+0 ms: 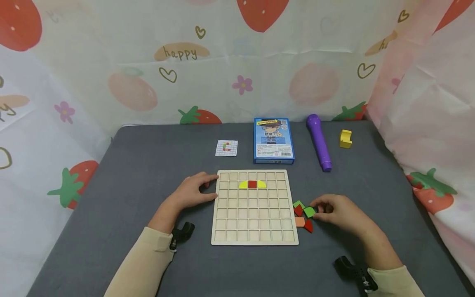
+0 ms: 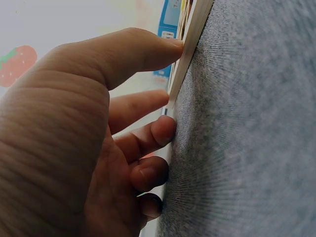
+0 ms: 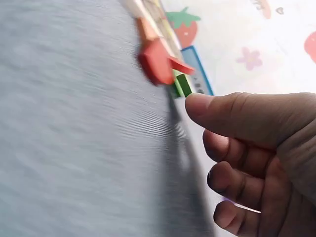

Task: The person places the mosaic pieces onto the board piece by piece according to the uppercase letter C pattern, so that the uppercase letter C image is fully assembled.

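We see a pale wooden grid board (image 1: 254,214) lying flat mid-tabletop (image 1: 130,173), with 2 yellow pieces and 1 red square in its second row. Our left hand (image 1: 193,193), its grip relaxed and spread, presses the board's left edge. Our right hand (image 1: 339,212) pinches a green square (image 1: 309,212) in the loose pile just beside the board's right edge. Bare tabletop lies left and front.

Home play corner, strawberry curtain (image 1: 237,62), puzzle board (image 1: 254,207)
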Available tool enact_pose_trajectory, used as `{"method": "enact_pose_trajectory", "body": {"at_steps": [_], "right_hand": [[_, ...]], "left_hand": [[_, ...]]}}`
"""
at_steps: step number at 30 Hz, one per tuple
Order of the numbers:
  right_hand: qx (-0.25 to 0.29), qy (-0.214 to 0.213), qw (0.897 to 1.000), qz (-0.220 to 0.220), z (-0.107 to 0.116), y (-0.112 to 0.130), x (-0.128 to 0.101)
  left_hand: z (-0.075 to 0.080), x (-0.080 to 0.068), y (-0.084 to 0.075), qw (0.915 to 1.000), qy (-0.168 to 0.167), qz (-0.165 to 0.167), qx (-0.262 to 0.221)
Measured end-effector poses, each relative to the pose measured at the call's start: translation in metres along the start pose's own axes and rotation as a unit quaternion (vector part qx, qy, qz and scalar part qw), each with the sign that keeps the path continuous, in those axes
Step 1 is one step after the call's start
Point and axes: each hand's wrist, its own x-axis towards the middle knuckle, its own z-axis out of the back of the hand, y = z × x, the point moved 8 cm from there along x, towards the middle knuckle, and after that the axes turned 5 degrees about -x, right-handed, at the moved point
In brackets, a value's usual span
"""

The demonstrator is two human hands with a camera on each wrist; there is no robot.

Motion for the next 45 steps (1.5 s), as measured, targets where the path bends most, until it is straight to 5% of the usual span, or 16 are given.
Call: {"method": "enact_pose_trajectory", "body": {"at_steps": [11,20,30,45], "right_hand": [[0.007,-0.055,0.998,0.042,0.045,0.039,0.006],[0.054,-0.072,0.990,0.107,0.056,0.078,0.017],[0.084,-0.063,0.983,0.148,0.042,0.119,0.035],[0.090,-0.051,0.988,0.111,-0.001,0.158,0.067]], "left_hand": [[0.000,-0.001,0.001,1.0000,0.002,0.006,0.002],[-0.004,0.000,0.004,1.0000,0.005,0.005,0.002],[-0.002,-0.001,0.002,0.9999,0.004,0.010,0.005],[-0.002,0.001,0.004,0.9999,0.003,0.010,0.008]]}}
